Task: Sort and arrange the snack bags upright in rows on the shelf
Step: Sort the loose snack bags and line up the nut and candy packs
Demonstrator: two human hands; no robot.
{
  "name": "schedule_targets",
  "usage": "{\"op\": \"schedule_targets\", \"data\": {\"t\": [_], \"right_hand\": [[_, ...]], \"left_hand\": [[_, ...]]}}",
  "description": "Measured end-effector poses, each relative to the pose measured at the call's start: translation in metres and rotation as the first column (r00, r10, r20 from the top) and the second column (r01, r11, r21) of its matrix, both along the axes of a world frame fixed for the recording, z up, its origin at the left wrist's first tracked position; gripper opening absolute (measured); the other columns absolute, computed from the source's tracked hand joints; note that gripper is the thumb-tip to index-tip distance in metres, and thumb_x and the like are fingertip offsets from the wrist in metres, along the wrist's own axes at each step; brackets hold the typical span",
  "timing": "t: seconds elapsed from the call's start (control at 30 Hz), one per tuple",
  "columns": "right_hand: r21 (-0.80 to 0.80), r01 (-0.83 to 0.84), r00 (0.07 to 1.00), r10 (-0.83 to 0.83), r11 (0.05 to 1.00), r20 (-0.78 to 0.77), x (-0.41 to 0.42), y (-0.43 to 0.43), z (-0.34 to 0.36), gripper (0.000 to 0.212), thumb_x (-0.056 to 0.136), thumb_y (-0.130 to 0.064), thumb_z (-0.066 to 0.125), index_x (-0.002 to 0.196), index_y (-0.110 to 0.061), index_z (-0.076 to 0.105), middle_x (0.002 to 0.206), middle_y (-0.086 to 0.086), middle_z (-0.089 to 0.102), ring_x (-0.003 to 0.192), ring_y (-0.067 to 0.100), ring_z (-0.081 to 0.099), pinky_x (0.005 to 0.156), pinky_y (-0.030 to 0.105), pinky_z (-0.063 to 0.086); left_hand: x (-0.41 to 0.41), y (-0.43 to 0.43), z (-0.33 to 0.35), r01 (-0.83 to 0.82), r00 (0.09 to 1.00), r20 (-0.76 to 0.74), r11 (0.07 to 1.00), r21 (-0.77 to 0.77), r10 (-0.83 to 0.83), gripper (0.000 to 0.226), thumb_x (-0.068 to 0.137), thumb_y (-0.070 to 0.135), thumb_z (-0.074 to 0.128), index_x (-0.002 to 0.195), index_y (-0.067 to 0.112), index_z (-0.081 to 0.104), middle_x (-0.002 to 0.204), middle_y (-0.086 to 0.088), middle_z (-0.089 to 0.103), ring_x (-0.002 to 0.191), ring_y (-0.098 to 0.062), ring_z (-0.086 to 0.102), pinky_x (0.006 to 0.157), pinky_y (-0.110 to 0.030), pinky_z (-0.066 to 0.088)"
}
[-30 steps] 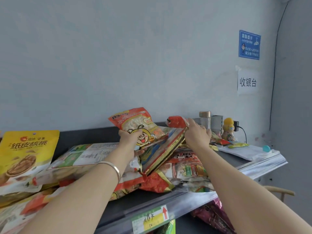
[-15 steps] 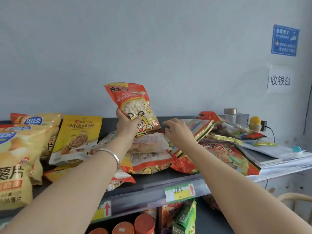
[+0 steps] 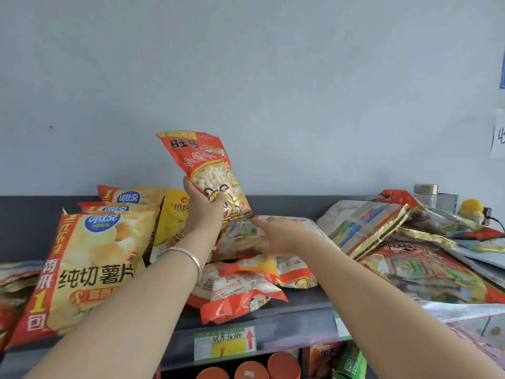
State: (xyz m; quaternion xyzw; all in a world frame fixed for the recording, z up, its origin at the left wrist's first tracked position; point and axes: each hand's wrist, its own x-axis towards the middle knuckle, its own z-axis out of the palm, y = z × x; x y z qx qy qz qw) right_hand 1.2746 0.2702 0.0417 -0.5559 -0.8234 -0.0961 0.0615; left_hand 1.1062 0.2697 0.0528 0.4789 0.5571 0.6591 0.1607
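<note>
Two hands are in view: the left hand (image 3: pixel 203 212) and the right hand (image 3: pixel 281 236); one silver bracelet (image 3: pixel 188 255) circles the left wrist; three potato chip bags (image 3: pixel 82 272) stand upright in a row at the left of the shelf (image 3: pixel 297 302); one yellow walnut bag (image 3: pixel 172 222) stands just right of them; one red bun-snack bag (image 3: pixel 207 173) is raised above the pile; the flat bags heaped at centre and right overlap too much to count; two price tags (image 3: pixel 225 343) show on the near shelf edge; three orange round lids (image 3: pixel 282 366) show below.
</note>
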Motion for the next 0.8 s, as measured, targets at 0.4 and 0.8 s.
{"op": "schedule_targets", "data": {"t": [0.4, 0.8], "right_hand": [[0.196, 0.139, 0.988, -0.148, 0.971, 0.035, -0.013, 0.015, -0.018, 0.064, 0.085, -0.013, 0.052, 0.142, -0.030, 0.029, 0.129, 0.006, 0.053, 0.112, 0.032, 0.056, 0.074, 0.040, 0.045], [0.408, 0.360, 0.822, -0.078, 0.839, -0.564, 0.032, 0.022, 0.007, 0.037, 0.088, -0.009, 0.048, 0.123, -0.021, 0.047, 0.110, 0.007, 0.063, 0.093, 0.033, 0.059, 0.062, 0.033, 0.038]], "left_hand": [[-0.011, 0.006, -0.017, 0.009, 0.999, 0.031, 0.997, 0.079, -0.011, 0.081, 0.090, 0.033, 0.056, 0.147, 0.033, -0.002, 0.144, -0.002, 0.042, 0.120, -0.032, 0.052, 0.094, -0.052, 0.044], [0.008, 0.022, 0.012, 0.048, 0.899, 0.409, 0.964, 0.261, -0.156, 0.085, 0.092, 0.030, 0.058, 0.149, 0.021, -0.004, 0.151, -0.005, 0.028, 0.132, -0.027, 0.039, 0.091, -0.031, 0.035]]}}
